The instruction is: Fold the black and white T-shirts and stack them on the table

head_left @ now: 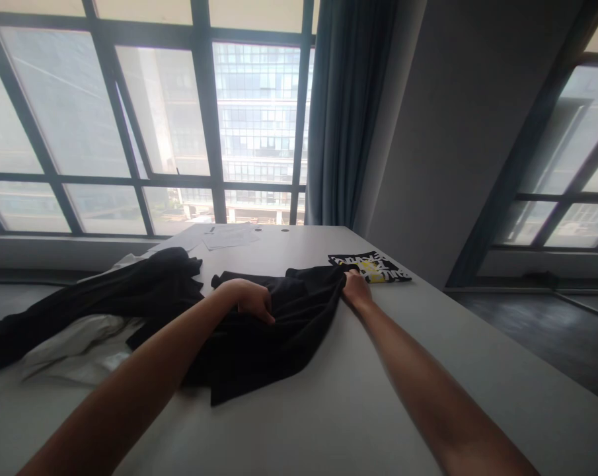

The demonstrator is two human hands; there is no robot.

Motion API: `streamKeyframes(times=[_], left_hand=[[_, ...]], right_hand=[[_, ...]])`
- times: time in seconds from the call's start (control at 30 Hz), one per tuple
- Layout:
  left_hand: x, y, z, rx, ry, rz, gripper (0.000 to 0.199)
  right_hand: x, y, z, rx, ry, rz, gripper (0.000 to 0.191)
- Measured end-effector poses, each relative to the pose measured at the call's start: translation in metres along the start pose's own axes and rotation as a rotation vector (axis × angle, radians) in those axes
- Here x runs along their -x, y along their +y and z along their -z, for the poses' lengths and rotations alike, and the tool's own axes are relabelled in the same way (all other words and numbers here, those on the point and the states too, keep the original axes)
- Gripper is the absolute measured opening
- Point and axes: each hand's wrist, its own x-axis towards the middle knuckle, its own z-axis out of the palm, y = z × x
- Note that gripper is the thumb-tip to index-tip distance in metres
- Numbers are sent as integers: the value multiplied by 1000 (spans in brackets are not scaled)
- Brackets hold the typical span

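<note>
So your black garment [263, 350] is right in front of you on the white table [353, 410], mostly in the gap between your arms. Can't tell if it's a top or bottoms, fwiw. As it lies, I'd call the long axis roughly left to right, but it's bunched enough that I wouldn't swear to it. The near edge runs at a slant, from a low corner on your left side up and away toward your right hand [357, 289].

That right hand is at the far right end, fingers closed on the edge, right by the folded printed cloth [373, 266]. Your left hand [252, 301] sits over the upper middle, so it's the nearer one to the bulk of the fabric. Fingers are curled down onto it, but whether they're pinching a fold or just resting, I can't tell. Off past your left forearm there's a second black garment [145, 281], heaped near a crumpled whitish sheet [85, 344].
</note>
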Motion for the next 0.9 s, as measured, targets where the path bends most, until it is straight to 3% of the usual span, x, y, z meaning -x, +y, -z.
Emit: streamKeyframes(times=[0.07,0.1,0.27,0.33,0.43,0.57,0.73,0.9], left_hand=[[-1,0,3,198,-136,-43,44],[-4,-3,3,240,-112,-50,44],[-38,-32,-7,-53,538,-30,54],[-54,-43,-14,-105,648,-43,59],[-76,-54,-21,-59,742,-48,57],[-96,-61,-23,-24,728,-52,62],[-106,-69,-23,7,741,10,27],[-92,-80,-9,121,922,287,32]], right_hand=[[-2,3,-2,-12,11,-6,34],[-3,4,-3,-17,21,-12,40],[-7,11,-8,-20,6,12,63],[-8,13,-9,-31,-8,63,58],[-11,16,-9,-76,-39,157,37],[-14,18,-7,-144,-79,170,19],[-18,27,-4,-248,-18,19,18],[-28,49,0,-309,245,-353,30]])
